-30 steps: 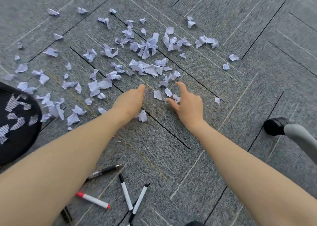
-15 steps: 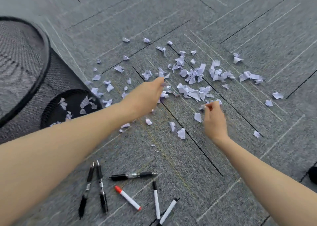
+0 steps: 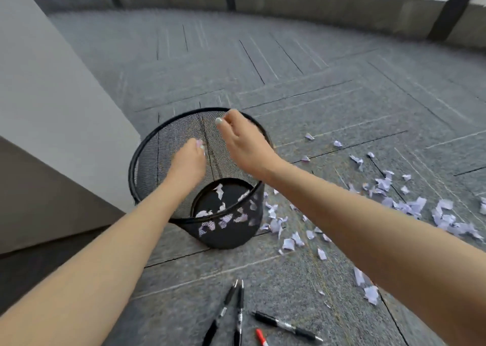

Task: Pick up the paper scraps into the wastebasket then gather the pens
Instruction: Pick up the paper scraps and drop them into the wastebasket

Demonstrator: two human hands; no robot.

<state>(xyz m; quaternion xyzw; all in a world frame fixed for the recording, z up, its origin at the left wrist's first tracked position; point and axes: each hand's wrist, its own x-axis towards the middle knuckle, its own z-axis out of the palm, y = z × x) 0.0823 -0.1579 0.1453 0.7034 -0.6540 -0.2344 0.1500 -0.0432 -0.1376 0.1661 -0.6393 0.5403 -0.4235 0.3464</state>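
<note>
A black mesh wastebasket stands on the grey carpet with several paper scraps on its bottom. Both my hands hover over its opening. My left hand has its fingers curled, and a pale lilac scrap shows at its fingertips. Higher up, near the far rim, my right hand has curled fingers that pinch a small pale scrap. More loose scraps litter the carpet to the right of the basket. Black pens and a red-tipped marker lie near the bottom edge.
A light grey panel with a dark surface below it stands close to the left of the basket. A low ledge with dark window posts closes off the far side. Carpet stretches beyond the basket.
Both hands lifted from the scrap pile and swung left to the wastebasket, now hovering over its opening. My view turned left and up, so the basket is centred.
</note>
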